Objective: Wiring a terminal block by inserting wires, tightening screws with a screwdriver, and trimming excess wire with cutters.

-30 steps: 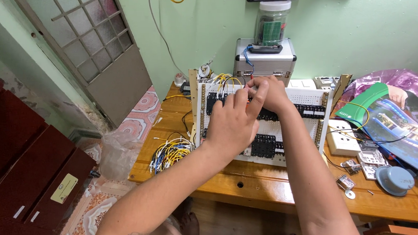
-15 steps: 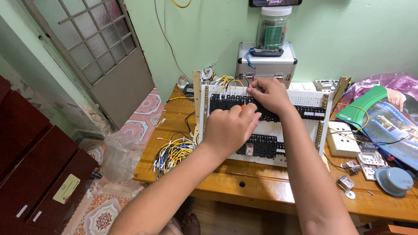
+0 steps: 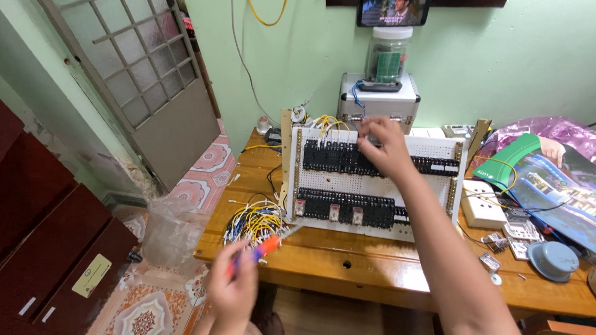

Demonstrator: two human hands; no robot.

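The white perforated wiring panel stands propped at a slant near the back of the wooden counter, tilted toward the person so both rows of black terminal blocks face up and can be reached from above; the upper row carries a cluster of yellow and white wires at its left end, and the lower row shows a few small pale tabs. The right hand reaches over the panel to its top edge, its fingers bent and pinched at the upper row as if pressing or holding something small there; what they grip, if anything, is too small to tell. The left hand is low and near the front edge of the counter, well apart from the panel, its fingers clenched around a screwdriver with an orange and blue handle, the tip pointing up toward the panel; the hand is blurred. Just left of the panel lies a loose bundle of yellow, white and blue wires, kept within easy reach. Behind the panel sits a silver metal case with a clear jar on top and a phone above it; to the right lie a white socket plate, small parts, a grey round cap and a glossy magazine.
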